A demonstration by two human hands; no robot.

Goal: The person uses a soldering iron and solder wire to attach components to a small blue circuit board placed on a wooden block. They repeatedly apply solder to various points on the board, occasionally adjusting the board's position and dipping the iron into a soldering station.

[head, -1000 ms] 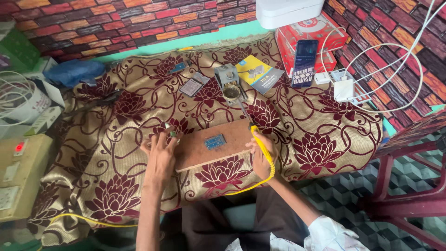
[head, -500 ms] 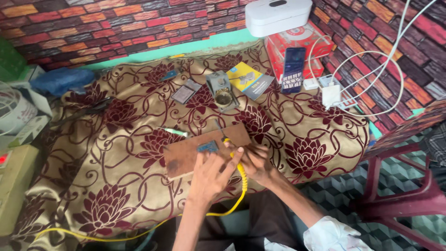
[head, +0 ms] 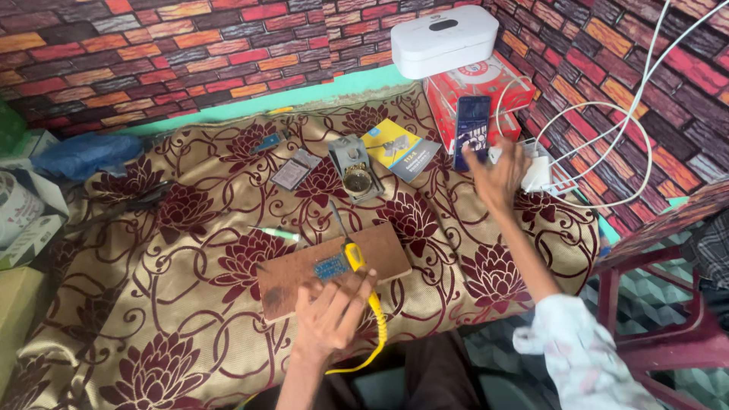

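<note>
A brown wooden board (head: 387,254) lies on the floral cloth (head: 175,304) with a small blue circuit board (head: 330,267) on it. My left hand (head: 330,315) rests at the board's near edge, gripping a yellow-handled soldering iron (head: 353,257). Its tip points away from me and its yellow cable (head: 377,326) trails back toward me. My right hand (head: 497,173) is stretched out to the far right with fingers spread. It hovers beside a white power adapter (head: 541,176), just below a dark phone (head: 472,130) leaning on a red box (head: 486,87).
An iron stand with brass wool (head: 355,173), a yellow booklet (head: 399,148) and a grey packet (head: 292,171) lie beyond the board. A white case (head: 444,39) tops the red box. White cables (head: 607,129) loop at right. A red chair (head: 668,319) stands right; a blue bag (head: 83,156) lies left.
My right hand left the board and reached up and right toward the adapter and phone. My left hand moved to the board's middle and now holds the soldering iron. The camera view shifted.
</note>
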